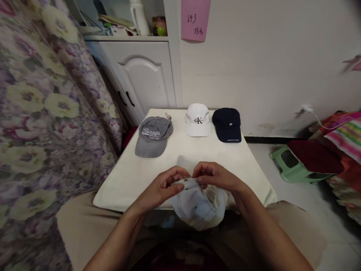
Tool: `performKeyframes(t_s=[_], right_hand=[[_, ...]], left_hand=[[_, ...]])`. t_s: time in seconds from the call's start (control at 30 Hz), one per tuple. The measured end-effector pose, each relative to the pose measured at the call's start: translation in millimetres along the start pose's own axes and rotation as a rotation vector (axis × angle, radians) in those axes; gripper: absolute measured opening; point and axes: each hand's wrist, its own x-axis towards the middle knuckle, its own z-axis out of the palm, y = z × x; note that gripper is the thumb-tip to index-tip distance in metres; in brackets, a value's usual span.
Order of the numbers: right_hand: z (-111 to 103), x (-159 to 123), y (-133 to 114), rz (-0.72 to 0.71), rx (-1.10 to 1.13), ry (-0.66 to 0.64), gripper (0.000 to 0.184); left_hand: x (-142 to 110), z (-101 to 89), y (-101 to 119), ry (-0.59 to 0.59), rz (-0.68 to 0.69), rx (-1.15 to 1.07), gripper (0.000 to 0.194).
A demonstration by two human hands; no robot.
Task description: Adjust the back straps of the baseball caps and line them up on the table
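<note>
A pale blue denim-like cap [193,207] hangs between my two hands at the table's near edge, above my lap. Its back opening faces right and its strap side is up. My left hand [165,186] pinches the strap's left part between thumb and fingers. At the strap's right part, my right hand [216,176] also has thumb and fingers closed on the cap. Beyond them on the table lie a grey cap [154,137] with "Always" lettering, a white cap [197,120] with "CK" letters, and a dark navy cap [227,125].
The table [126,184] wears a cream cloth. Behind it stand a white cabinet [141,75] and a wall. A flowered curtain [56,124] hangs close on the left. On the right floor is a green stool [293,165] with a dark red top.
</note>
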Motion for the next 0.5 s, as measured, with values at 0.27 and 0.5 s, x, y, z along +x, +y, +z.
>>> performKeyframes(t_s=[0.27,0.5], right_hand=[[7,-4,-3,-0.022,-0.312,0.072,0.024],[12,-1,-4,-0.131,-0.261,0.057,0.017]], left_hand=[[2,4.4,-5,0.058,-0.033,-0.024,0.026],[3,6.3,-10,0.055,-0.029,-0.028,0.027]])
